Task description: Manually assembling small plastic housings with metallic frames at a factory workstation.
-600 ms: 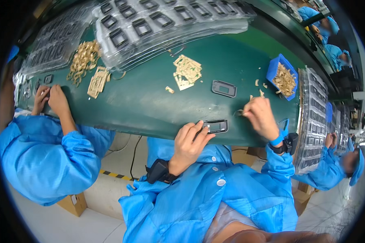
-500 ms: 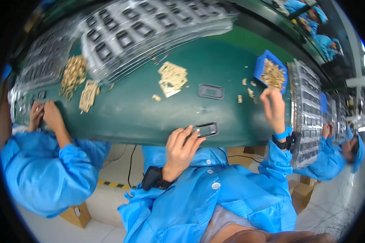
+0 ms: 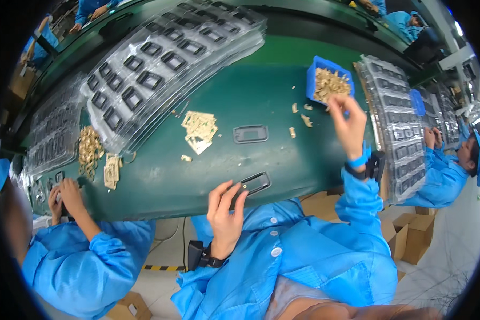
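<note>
My left hand [image 3: 225, 216] is at the near edge of the table, its fingertips and thumb closed on the left end of a black rectangular plastic frame [image 3: 258, 183]. Small gold-coloured spots show inside that frame beside the fingertips. At the near rim of a blue tray [image 3: 310, 85], my right hand [image 3: 350, 127] has its thumb and forefinger bent toward each other over small tan pieces [image 3: 332, 82]. Whatever lies between those fingertips is too small to make out. A second dark frame [image 3: 250, 134] lies flat on the green table farther back.
Clear plastic trays of black frames [image 3: 144, 80] are stacked at the back left, and more trays [image 3: 397, 128] stand at the right. Flat cream pieces [image 3: 200, 130] lie mid-table. Several loose tan bits [image 3: 306, 120] lie near the blue tray. A co-worker [image 3: 85, 256] sits at the left.
The whole view has shifted and turned. My right hand has moved in over the blue tray's near rim, its fingertips now at the tan pieces. My left hand stays at the frame.
</note>
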Motion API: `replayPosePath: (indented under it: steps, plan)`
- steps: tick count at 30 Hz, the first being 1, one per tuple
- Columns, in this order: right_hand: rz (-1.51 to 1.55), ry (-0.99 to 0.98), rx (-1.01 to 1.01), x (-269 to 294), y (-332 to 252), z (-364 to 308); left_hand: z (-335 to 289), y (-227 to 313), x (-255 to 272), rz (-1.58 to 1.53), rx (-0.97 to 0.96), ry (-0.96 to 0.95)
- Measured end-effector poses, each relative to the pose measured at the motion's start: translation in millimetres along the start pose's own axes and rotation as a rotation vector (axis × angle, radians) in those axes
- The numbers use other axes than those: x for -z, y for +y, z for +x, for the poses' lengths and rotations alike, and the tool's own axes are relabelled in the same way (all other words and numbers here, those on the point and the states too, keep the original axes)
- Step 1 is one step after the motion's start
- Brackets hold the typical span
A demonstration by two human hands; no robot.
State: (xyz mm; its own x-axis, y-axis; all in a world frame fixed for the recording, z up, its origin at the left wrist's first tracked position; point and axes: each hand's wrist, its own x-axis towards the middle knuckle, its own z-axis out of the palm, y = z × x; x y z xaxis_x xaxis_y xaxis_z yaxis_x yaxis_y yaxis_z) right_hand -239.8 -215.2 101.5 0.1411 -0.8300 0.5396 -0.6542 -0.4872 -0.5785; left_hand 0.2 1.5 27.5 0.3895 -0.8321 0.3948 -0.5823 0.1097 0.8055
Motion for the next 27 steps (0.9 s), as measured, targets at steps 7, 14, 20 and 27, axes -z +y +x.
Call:
replayPosePath:
  steps: [7,14,20,27]
  plan:
    - [0.249,-0.464,-0.118,-48,-72,-109,21,10,-8,-0.294,0.393,-0.150]
    - [0.107,-0.414,-0.057,-66,-78,-123,29,11,-10,-0.185,0.384,-0.207]
    - [0.085,-0.428,-0.093,-67,-80,-124,30,12,-13,-0.139,0.356,-0.172]
    - [0.080,-0.429,-0.113,-68,-81,-122,31,11,-19,-0.089,0.330,-0.148]
